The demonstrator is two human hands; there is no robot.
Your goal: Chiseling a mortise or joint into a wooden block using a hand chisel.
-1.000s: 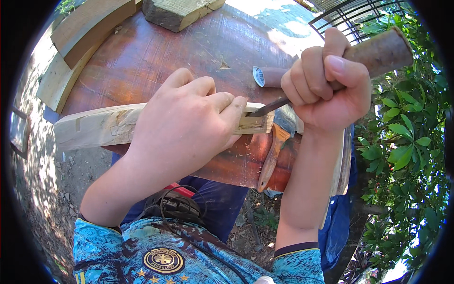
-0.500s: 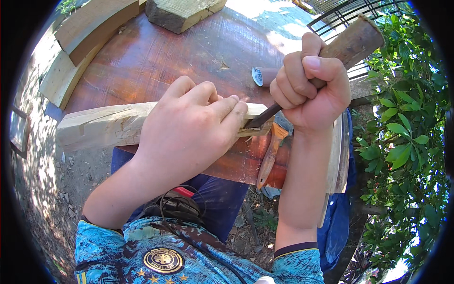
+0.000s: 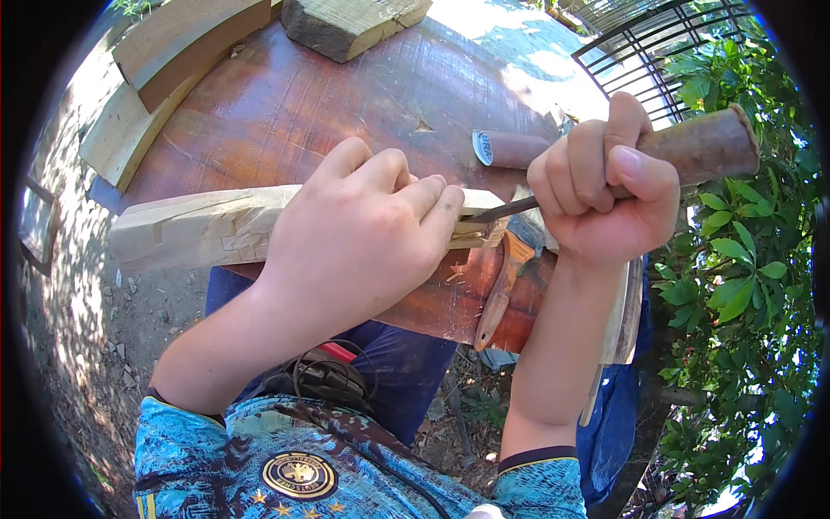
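Observation:
A long pale block of wood point(image 3: 203, 227) lies across the near part of the reddish-brown table, its left end jutting past the edge. My left hand point(image 3: 363, 221) is wrapped over its right half, holding it down; the fingertips on the far side are hidden. In my right hand point(image 3: 605, 186) is a chisel point(image 3: 705, 149) with a thick round wooden handle, held in a fist with the thumb along it. Its dark blade runs left and downward, and the tip rests in a cut at the block's right end, close to my left fingers.
A brush with an orange-brown wooden handle point(image 3: 496, 307) lies right of my left wrist. Beyond the block is a brown cylinder with a pale label point(image 3: 510, 149). A thick wood block point(image 3: 350, 26) and curved wooden pieces point(image 3: 186, 48) sit along the far and left edges. Leafy plants point(image 3: 735, 259) stand right.
My right hand and the chisel have swung right and a little down, and the handle is tilted flatter. The blade lies lower against the cut. My left hand keeps its grip on the block.

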